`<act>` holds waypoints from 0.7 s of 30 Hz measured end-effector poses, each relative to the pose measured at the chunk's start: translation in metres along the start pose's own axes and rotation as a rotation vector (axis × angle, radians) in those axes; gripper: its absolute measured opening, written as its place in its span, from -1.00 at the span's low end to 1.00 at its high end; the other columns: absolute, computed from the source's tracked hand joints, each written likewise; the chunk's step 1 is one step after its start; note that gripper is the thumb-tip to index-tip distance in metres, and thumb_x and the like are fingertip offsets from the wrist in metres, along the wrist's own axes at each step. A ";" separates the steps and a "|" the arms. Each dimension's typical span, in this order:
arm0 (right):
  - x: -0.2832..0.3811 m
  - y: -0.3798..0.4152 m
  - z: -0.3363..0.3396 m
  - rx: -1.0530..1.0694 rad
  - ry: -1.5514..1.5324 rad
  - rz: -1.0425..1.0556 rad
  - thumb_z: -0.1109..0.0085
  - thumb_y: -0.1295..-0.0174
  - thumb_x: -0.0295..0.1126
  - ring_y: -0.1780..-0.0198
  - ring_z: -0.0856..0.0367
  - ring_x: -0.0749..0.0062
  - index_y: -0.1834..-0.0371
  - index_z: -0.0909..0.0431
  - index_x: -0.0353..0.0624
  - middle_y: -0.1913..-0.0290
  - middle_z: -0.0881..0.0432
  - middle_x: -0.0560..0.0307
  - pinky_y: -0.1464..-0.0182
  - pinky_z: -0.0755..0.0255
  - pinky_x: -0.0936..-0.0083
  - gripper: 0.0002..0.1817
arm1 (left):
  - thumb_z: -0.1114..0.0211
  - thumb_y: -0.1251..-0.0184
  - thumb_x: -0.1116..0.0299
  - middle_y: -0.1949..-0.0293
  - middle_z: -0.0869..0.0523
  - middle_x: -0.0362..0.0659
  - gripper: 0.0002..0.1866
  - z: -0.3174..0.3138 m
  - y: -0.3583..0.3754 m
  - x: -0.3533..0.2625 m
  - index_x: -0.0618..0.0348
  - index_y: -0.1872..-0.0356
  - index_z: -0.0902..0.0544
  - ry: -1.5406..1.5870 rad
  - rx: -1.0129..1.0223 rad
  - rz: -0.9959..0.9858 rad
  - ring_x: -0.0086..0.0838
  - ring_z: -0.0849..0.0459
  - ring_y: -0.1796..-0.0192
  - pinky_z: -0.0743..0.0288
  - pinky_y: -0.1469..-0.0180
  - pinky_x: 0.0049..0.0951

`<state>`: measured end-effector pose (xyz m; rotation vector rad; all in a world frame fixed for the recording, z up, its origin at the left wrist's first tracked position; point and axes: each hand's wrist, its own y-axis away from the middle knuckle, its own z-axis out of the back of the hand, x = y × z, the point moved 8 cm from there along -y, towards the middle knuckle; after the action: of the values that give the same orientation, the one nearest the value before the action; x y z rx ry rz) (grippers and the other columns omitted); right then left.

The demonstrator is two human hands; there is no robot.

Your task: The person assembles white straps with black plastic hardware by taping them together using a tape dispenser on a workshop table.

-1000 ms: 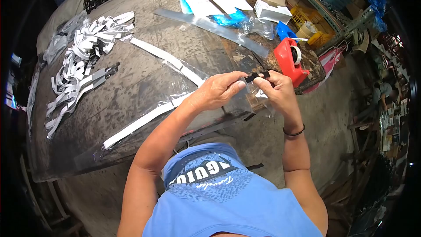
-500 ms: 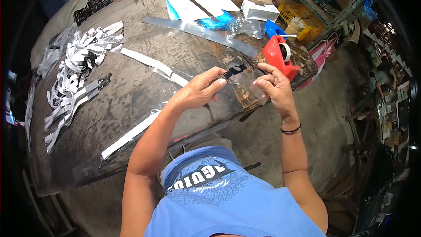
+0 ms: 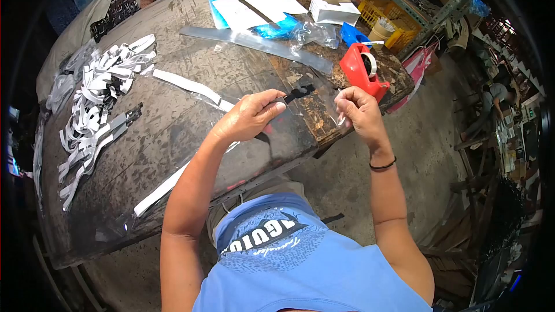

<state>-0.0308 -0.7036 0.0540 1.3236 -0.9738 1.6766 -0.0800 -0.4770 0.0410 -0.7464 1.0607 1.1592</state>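
Note:
Over the table's front part, my left hand [image 3: 251, 117] pinches a black hooked piece [image 3: 299, 93] that sticks out to the right of its fingertips, with clear plastic by it. To the right, my right hand [image 3: 357, 110] is closed, thumb against fingers, on a bit of clear film [image 3: 340, 119]. A red tape dispenser [image 3: 361, 71] with a roll in it stands just beyond my right hand. White straps in clear plastic [image 3: 193, 86] lie behind my left hand, and another white strap [image 3: 162, 189] runs partly under my left forearm.
A pile of white straps [image 3: 104, 92] covers the table's left side. Farther back are a clear flat strip [image 3: 254, 43], papers [image 3: 260, 6], a white box [image 3: 333, 10] and a yellow basket [image 3: 399, 32]. A person [image 3: 496, 95] is at the far right.
My right hand's fingers have curled in closer together around the clear film. My left hand has shifted slightly left and down with the black piece. The view has turned a little.

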 end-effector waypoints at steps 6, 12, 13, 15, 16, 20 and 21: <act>0.011 -0.002 -0.001 0.098 0.104 -0.008 -0.23 -0.36 -0.38 0.37 -0.47 0.76 0.20 -0.61 -0.19 0.36 -0.57 0.39 0.34 -0.37 0.72 -0.88 | -0.16 -0.54 0.17 0.36 -0.70 -0.18 -0.61 0.002 0.000 -0.010 0.25 -0.17 -0.54 -0.086 0.045 -0.004 -0.56 -0.62 0.46 -0.52 0.31 -0.44; 0.021 -0.010 -0.003 0.182 0.180 0.001 -0.26 -0.29 -0.45 0.40 -0.46 0.76 0.21 -0.58 -0.18 0.39 -0.54 0.39 0.38 -0.34 0.74 -0.92 | -0.17 -0.53 0.20 0.42 -0.67 -0.12 -0.63 0.003 0.001 -0.015 0.27 -0.16 -0.56 -0.130 0.062 -0.015 -0.52 -0.64 0.47 -0.52 0.31 -0.41; 0.022 -0.011 -0.002 0.183 0.180 0.002 -0.26 -0.29 -0.45 0.40 -0.46 0.76 0.21 -0.58 -0.18 0.39 -0.54 0.39 0.38 -0.34 0.74 -0.92 | -0.17 -0.53 0.20 0.42 -0.67 -0.12 -0.63 0.003 0.002 -0.017 0.27 -0.16 -0.56 -0.131 0.060 -0.016 -0.52 -0.64 0.47 -0.52 0.31 -0.41; 0.023 -0.013 -0.005 0.234 0.187 -0.002 -0.27 -0.27 -0.47 0.41 -0.43 0.77 0.22 -0.57 -0.17 0.41 -0.51 0.42 0.39 -0.30 0.75 -0.91 | -0.18 -0.53 0.21 0.44 -0.66 -0.12 -0.63 0.002 0.003 -0.019 0.28 -0.15 -0.56 -0.149 0.064 -0.002 -0.50 -0.66 0.47 -0.53 0.32 -0.39; 0.025 -0.014 -0.006 0.234 0.187 -0.001 -0.27 -0.27 -0.47 0.41 -0.43 0.77 0.22 -0.57 -0.17 0.41 -0.51 0.42 0.39 -0.30 0.75 -0.91 | -0.18 -0.53 0.21 0.44 -0.66 -0.12 -0.63 0.002 0.003 -0.019 0.28 -0.15 -0.56 -0.149 0.063 -0.002 -0.50 -0.66 0.47 -0.53 0.32 -0.39; 0.034 -0.015 -0.013 0.285 0.245 0.012 -0.29 -0.26 -0.46 0.39 -0.42 0.77 0.22 -0.58 -0.19 0.39 -0.52 0.42 0.38 -0.29 0.74 -0.90 | -0.19 -0.52 0.21 0.45 -0.65 -0.11 -0.62 0.001 0.003 -0.019 0.30 -0.15 -0.56 -0.156 0.063 0.008 -0.49 -0.66 0.48 -0.54 0.33 -0.38; 0.037 -0.016 -0.014 0.297 0.284 0.032 -0.30 -0.26 -0.46 0.38 -0.42 0.77 0.23 -0.59 -0.20 0.38 -0.53 0.42 0.36 -0.30 0.74 -0.90 | -0.18 -0.52 0.21 0.46 -0.64 -0.11 -0.62 0.001 0.003 -0.020 0.30 -0.15 -0.56 -0.158 0.064 0.018 -0.48 -0.66 0.48 -0.54 0.33 -0.38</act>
<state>-0.0278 -0.6806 0.0898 1.2131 -0.5998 2.0267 -0.0835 -0.4824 0.0598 -0.5860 0.9687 1.1738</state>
